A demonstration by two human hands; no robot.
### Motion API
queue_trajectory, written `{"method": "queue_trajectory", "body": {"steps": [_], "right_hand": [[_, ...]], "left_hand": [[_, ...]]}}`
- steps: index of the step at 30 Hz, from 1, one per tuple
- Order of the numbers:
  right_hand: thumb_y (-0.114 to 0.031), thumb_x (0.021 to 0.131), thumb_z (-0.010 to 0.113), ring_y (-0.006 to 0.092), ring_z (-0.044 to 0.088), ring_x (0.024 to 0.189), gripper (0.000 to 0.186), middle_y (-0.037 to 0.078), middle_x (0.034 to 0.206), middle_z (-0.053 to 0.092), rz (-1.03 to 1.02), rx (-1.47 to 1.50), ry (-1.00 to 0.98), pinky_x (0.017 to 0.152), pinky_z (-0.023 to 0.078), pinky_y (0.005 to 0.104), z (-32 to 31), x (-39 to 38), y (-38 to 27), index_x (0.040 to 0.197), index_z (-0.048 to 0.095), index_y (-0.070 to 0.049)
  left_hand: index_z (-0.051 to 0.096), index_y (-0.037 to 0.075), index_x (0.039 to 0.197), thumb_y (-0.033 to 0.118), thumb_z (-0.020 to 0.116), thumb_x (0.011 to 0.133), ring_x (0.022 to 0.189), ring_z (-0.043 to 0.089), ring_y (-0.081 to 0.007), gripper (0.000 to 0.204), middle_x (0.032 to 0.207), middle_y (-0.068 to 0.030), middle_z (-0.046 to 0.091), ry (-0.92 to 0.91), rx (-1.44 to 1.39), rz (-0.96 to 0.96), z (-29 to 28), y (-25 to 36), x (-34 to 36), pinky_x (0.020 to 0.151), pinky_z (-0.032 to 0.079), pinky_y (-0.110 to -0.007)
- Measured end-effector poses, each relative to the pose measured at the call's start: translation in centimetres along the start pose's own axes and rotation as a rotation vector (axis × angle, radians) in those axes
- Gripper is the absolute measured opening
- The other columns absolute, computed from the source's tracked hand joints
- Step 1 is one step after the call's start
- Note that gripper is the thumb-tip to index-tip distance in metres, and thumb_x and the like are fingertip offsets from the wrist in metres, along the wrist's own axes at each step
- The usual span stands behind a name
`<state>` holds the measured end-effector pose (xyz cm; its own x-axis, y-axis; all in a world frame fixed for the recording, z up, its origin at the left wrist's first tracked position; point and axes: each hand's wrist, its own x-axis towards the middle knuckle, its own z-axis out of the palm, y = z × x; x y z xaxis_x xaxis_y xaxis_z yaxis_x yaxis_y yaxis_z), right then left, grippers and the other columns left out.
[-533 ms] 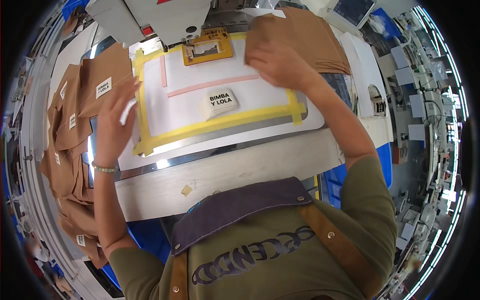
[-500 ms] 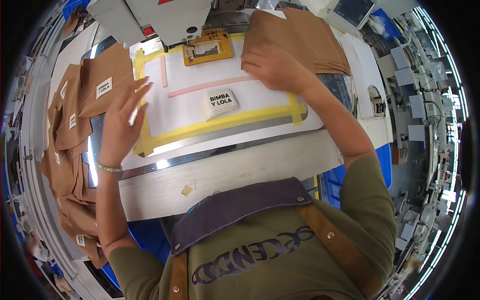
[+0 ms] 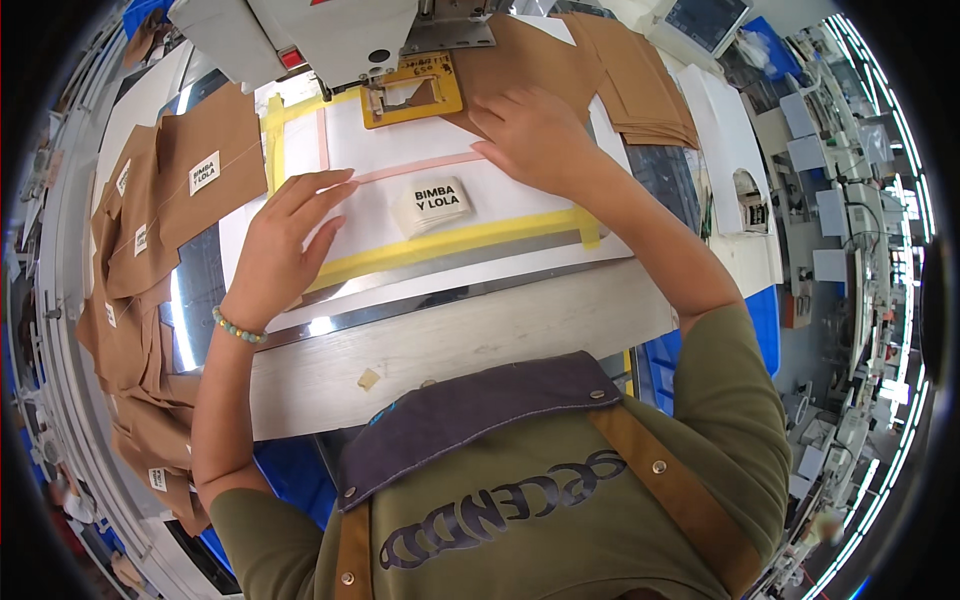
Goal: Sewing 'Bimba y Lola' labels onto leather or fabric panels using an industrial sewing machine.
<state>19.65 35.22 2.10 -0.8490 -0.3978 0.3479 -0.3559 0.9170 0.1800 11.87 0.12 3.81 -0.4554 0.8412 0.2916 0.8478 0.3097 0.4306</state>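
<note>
My right hand [image 3: 530, 140] grips the near edge of a brown fabric panel [image 3: 530, 70], its fingers bent over the panel and its thumb lower down. The panel lies partly under the yellow clamp frame [image 3: 412, 95] of the sewing machine [image 3: 300, 45]. Fingers apart and holding nothing, my left hand [image 3: 285, 235] hovers at the left of the white board [image 3: 370, 215], which has yellow tape and pink guide strips. Between my hands sits a stack of white printed labels [image 3: 438, 202]. The fingertips of my right hand are partly hidden against the panel.
Brown panels with sewn white labels [image 3: 205, 150] hang in a pile at the left. Further plain brown panels [image 3: 645, 90] are stacked at the back right, below a screen [image 3: 703, 22]. A small beige scrap [image 3: 368, 379] lies near the table's front edge.
The brown panel has slid leftward, toward the clamp frame, with my right hand on it. My left hand has come rightward over the board, toward the label stack.
</note>
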Motion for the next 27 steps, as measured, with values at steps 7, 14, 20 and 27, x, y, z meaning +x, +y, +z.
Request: {"method": "queue_trajectory", "body": {"steps": [7, 14, 20, 27], "right_hand": [[-0.013, 0.092, 0.076, 0.0261, 0.076, 0.097, 0.014, 0.010, 0.113, 0.079, -0.098, -0.069, 0.058, 0.077, 0.062, 0.0384, 2.5, -1.6, 1.1, 0.103, 0.076, -0.003], [-0.007, 0.083, 0.075, 0.0238, 0.074, 0.093, 0.013, 0.006, 0.103, 0.077, -0.088, -0.020, 0.050, 0.073, 0.060, 0.0366, 2.0, -1.0, 0.7, 0.096, 0.075, -0.005], [-0.009, 0.080, 0.076, 0.0234, 0.072, 0.088, 0.014, 0.004, 0.094, 0.071, -0.031, -0.179, -0.061, 0.070, 0.058, 0.0369, 1.4, 0.8, -1.1, 0.094, 0.073, -0.005], [-0.008, 0.082, 0.075, 0.0251, 0.071, 0.100, 0.018, 0.005, 0.101, 0.073, -0.379, 0.026, 0.271, 0.077, 0.059, 0.0349, 1.5, 1.3, -1.2, 0.100, 0.075, -0.006]], "left_hand": [[0.072, 0.007, 0.136, -0.002, 0.074, 0.093, 0.127, 0.068, -0.0334, 0.044, 0.142, -0.0103, 0.071, -0.010, -0.034, 0.017, 0.8, 0.6, 1.5, 0.108, 0.057, -0.043], [0.072, 0.006, 0.137, -0.001, 0.075, 0.093, 0.128, 0.067, -0.0340, 0.044, 0.142, -0.0116, 0.070, -0.052, -0.033, 0.027, 1.2, 0.7, 1.2, 0.108, 0.057, -0.043], [0.072, 0.006, 0.137, -0.001, 0.074, 0.093, 0.129, 0.067, -0.0341, 0.044, 0.142, -0.0120, 0.070, -0.047, -0.063, -0.023, 1.4, 0.8, 0.5, 0.110, 0.056, -0.043], [0.067, 0.005, 0.142, -0.004, 0.072, 0.092, 0.131, 0.065, -0.0347, 0.052, 0.148, -0.0112, 0.067, -0.007, -0.003, 0.038, 1.3, 1.0, 0.7, 0.111, 0.056, -0.043]]}}
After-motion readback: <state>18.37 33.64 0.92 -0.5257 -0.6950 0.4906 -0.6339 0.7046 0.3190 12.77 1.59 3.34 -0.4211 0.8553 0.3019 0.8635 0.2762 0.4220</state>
